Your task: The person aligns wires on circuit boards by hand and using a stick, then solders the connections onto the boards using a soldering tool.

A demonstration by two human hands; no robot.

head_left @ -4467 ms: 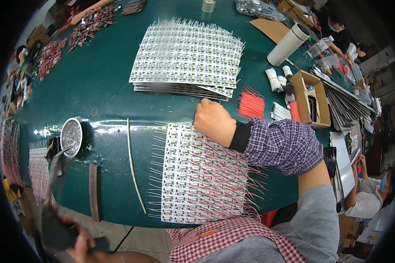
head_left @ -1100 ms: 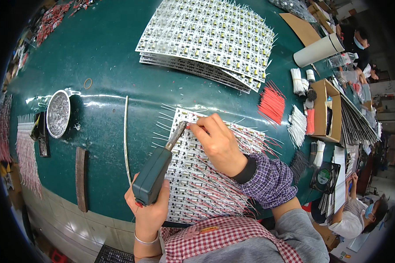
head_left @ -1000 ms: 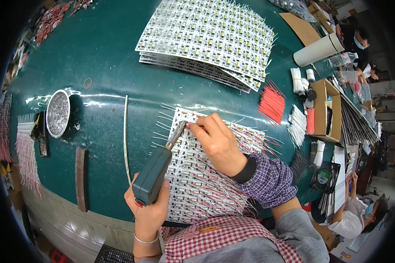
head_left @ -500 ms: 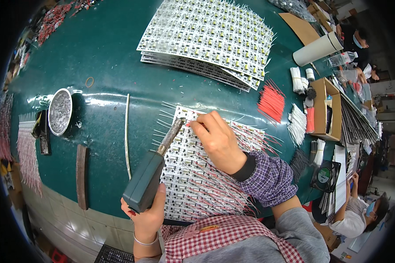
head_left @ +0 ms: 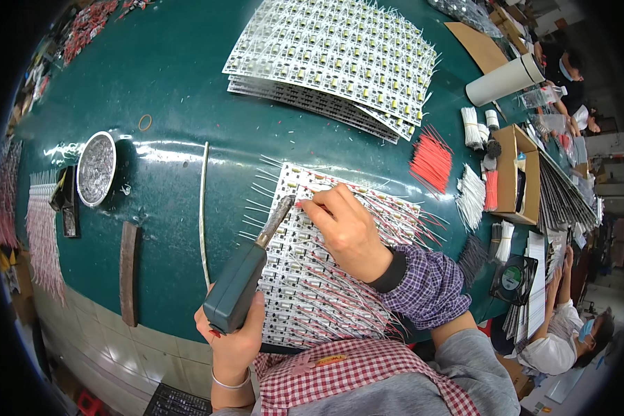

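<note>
My left hand [head_left: 241, 340] is wrapped round the dark green body of a soldering gun [head_left: 236, 290]. Its worn metal tip [head_left: 279, 215] points up and to the right, meeting the upper left part of a white circuit board panel [head_left: 284, 281]. Beside that tip, the thumb and forefinger of my right hand [head_left: 350, 232] are pinched on a short red wire [head_left: 299, 204], mostly hidden by the fingers. Rows of small components cover the panel. Red and white wires [head_left: 340, 295] fan out from it to the right, and white ones stick out on its left.
Past the panel lies a stack of populated boards [head_left: 333, 62]. Red wires [head_left: 431, 161] and white wires [head_left: 470, 197] lie right, near a cardboard box [head_left: 506, 166] and small fan [head_left: 513, 277]. Leftward are a round bowl [head_left: 96, 170] and brown bar [head_left: 129, 274]. Two people sit far right.
The soldering gun and my left hand have shifted slightly right, and the tip sits a little lower on the panel. My right hand has moved slightly down, still pinching by the tip.
</note>
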